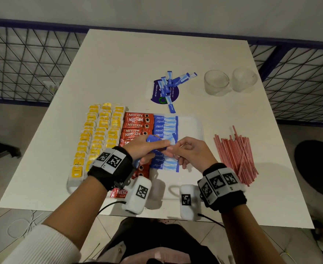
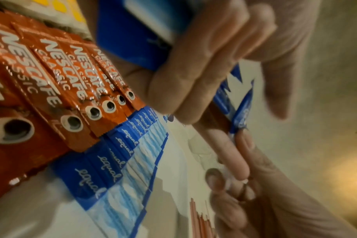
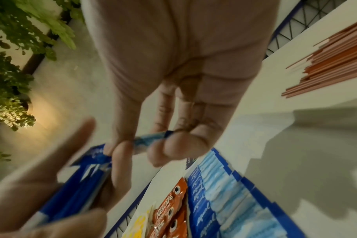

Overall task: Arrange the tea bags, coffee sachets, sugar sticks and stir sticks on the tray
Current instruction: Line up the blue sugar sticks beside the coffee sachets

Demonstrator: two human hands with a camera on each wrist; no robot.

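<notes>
On the white tray lie columns of yellow tea bags, red coffee sachets and blue sugar sticks. Over the sugar column, my left hand grips a small bundle of blue sugar sticks. My right hand meets it from the right and pinches the end of one blue stick between thumb and fingertips. The red-and-white stir sticks lie in a loose pile on the table, right of the tray.
More loose blue sugar sticks lie on a purple sticker behind the tray. Two glass cups stand at the back right. The tray's right part is bare. A wire fence runs behind the table.
</notes>
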